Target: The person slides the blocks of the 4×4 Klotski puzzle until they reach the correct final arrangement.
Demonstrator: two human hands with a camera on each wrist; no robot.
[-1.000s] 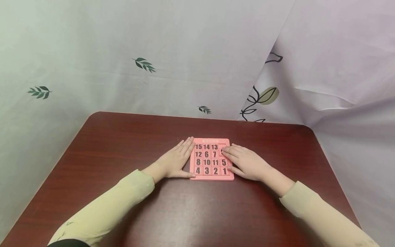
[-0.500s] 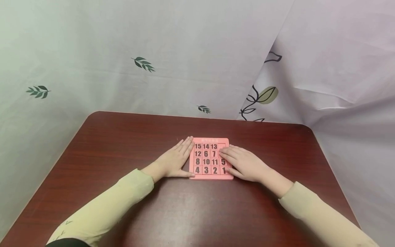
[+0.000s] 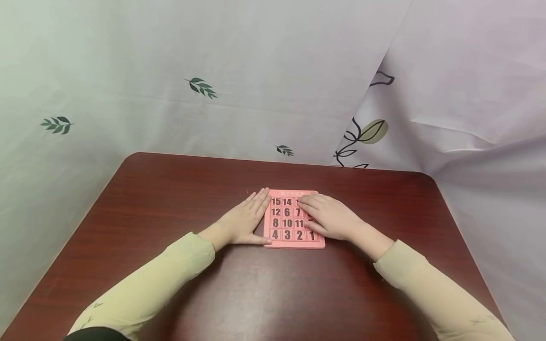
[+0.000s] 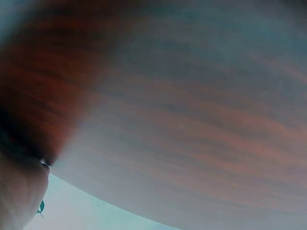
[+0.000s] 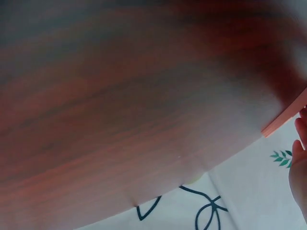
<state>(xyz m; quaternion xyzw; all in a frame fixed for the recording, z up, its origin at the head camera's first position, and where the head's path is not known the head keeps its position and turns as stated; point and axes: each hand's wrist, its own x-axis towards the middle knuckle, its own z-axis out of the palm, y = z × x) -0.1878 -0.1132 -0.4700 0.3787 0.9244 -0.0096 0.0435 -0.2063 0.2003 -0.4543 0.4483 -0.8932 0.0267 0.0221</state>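
A pink number slide puzzle (image 3: 287,223) lies flat on the table in the head view, its tiles marked with black numerals. My left hand (image 3: 242,221) rests along its left side, fingers straight at the upper left edge and thumb at the lower left corner. Over the puzzle's upper right lies my right hand (image 3: 334,217), fingertips on the tiles near the top row and thumb lower, right of the 11. It hides most of the right column and part of the 13. The right wrist view catches only the puzzle's pink edge and some fingers (image 5: 300,177).
The dark red wooden table (image 3: 239,293) has rounded far corners. Behind it and at the sides hangs a pale curtain (image 3: 256,71) with leaf prints. Mostly blurred tabletop fills both wrist views.
My right hand has moved left over the puzzle, from its right edge to its upper right tiles, covering the gap at the top right corner. My left hand stays in place.
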